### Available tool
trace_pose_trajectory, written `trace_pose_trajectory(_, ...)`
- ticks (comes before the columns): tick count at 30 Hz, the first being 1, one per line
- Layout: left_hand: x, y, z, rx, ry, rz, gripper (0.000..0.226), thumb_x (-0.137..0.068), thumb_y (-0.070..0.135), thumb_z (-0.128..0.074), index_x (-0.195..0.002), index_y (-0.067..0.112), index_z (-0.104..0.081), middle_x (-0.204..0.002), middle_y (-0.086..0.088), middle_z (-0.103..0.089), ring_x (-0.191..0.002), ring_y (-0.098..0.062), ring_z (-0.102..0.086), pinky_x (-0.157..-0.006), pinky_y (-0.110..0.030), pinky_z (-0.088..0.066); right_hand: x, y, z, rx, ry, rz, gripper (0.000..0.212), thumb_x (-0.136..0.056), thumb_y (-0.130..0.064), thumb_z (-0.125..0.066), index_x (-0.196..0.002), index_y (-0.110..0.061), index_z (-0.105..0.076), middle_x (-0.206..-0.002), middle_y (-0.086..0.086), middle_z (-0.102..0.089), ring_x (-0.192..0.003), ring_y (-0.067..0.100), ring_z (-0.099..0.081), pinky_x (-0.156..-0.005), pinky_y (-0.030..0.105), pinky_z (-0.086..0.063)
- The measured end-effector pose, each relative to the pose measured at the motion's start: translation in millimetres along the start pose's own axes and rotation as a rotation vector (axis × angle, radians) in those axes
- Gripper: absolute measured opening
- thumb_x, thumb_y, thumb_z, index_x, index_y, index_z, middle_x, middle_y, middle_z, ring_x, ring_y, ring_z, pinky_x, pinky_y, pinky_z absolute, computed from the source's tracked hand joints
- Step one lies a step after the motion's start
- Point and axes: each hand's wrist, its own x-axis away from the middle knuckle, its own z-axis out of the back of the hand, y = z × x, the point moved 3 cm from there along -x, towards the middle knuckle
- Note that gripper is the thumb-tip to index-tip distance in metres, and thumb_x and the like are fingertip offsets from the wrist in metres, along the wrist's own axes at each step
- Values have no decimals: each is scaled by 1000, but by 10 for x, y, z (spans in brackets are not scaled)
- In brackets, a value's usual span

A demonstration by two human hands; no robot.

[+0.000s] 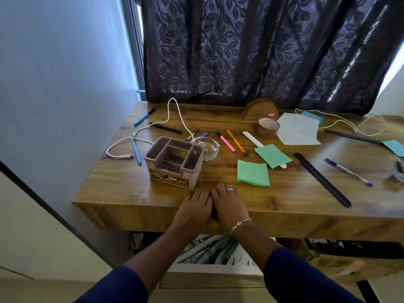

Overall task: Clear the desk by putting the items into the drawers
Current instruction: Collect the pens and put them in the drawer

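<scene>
My left hand (193, 209) and my right hand (228, 207) lie side by side on the front edge of the wooden desk (122, 193), fingers flat on the top, holding nothing. Just beyond them stands a beige organizer box (175, 165) with a glass ashtray (208, 146) behind it. Two green note pads (253, 173) (273, 155), a pink pen (225, 141), an orange pen (237, 142), a brown tape roll (267, 127) and a white paper (298, 130) lie further back. Below the desk a drawer (209, 278) stands pulled out.
A white cable (140, 138), blue markers (144, 117) (136, 152) and a black marker (166, 128) lie at the left. A long black strip (322, 179), a ballpoint pen (348, 172), a white cord (349, 125) and teal notes (395, 148) lie right. A dark curtain (251, 51) hangs behind.
</scene>
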Motion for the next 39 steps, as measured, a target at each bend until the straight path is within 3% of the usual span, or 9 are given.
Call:
trace_pose_trajectory(4, -77, 34, 104, 77, -143, 37, 38, -88, 28, -49, -123, 11, -49, -124, -8, -49, -112, -24, -48, -88, -33, -42, 59, 94, 47, -99, -7, 40, 47, -81, -34, -61, -121, -13, -49, -121, 8, -47, -110, 25, -47, -95, 35, -42)
trace_pose_trajectory(6, -195, 61, 167, 150, -139, 42, 33, -92, 32, -42, -119, 13, -48, -125, -6, -45, -115, -21, -42, -87, -30, -39, 84, 214, 58, -166, 38, 73, 39, -65, -33, -69, -97, -11, -61, -97, 8, -58, -84, 24, -59, -71, 34, -55)
trace_pose_trajectory(8, -334, 121, 193, 248, -137, 55, 31, -92, 34, -42, -111, 12, -54, -119, -7, -48, -114, -19, -41, -84, -28, -38, 129, 364, 73, -240, 25, 68, 30, -64, -34, -54, -82, -11, -60, -83, 7, -59, -68, 24, -59, -56, 30, -53)
trace_pose_trajectory(12, -648, 279, 160, 359, -76, 83, 27, -94, 30, -40, -106, 12, -57, -117, -6, -51, -112, -18, -42, -81, -23, -35, 186, 716, 123, -281, 58, -8, 42, -82, -36, -43, -109, -9, -58, -105, 11, -60, -95, 28, -57, -78, 35, -48)
trace_pose_trajectory(18, -1236, 360, 93, 574, 20, 195, 30, -92, 25, -52, -120, 16, -54, -127, -1, -50, -118, -15, -43, -96, -23, -35, -10, 1364, 246, -324, 121, -128, 28, -90, -20, -49, -114, -12, -60, -113, 8, -60, -106, 25, -54, -88, 33, -43)
trace_pose_trajectory(27, -1959, 189, -203, 577, 77, 415, 39, -88, 23, -55, -123, 6, -51, -126, -10, -49, -114, -25, -44, -79, -18, -29, -931, 1948, 425, -526, 160, -217, 15, -89, -15, -49, -94, -6, -60, -101, 14, -65, -91, 31, -60, -74, 33, -44)
trace_pose_trajectory(33, -1941, 195, -236, 641, 69, 513, 62, -84, 25, -62, -138, 6, -36, -136, -10, -41, -123, -23, -42, -95, -23, -34, -1481, 1883, 320, -508, 23, -255, 24, -92, -18, -49, -112, -7, -57, -116, 13, -60, -105, 29, -59, -85, 33, -47)
trace_pose_trajectory(36, -1904, 170, -274, 715, 56, 557, 69, -81, 21, -66, -138, 3, -31, -131, -13, -45, -117, -25, -50, -91, -23, -40, -1650, 1815, 205, -499, -42, -278, 34, -93, -26, -50, -122, -8, -50, -124, 13, -55, -114, 30, -55, -90, 37, -46)
trace_pose_trajectory(39, -1871, 117, -285, 759, -30, 659, 84, -84, 25, -64, -145, 2, -11, -131, -14, -49, -110, -22, -57, -89, -27, -46, -1733, 1771, 128, -429, -40, -264, 31, -98, -21, -38, -124, -7, -47, -127, 14, -54, -116, 29, -53, -90, 36, -45)
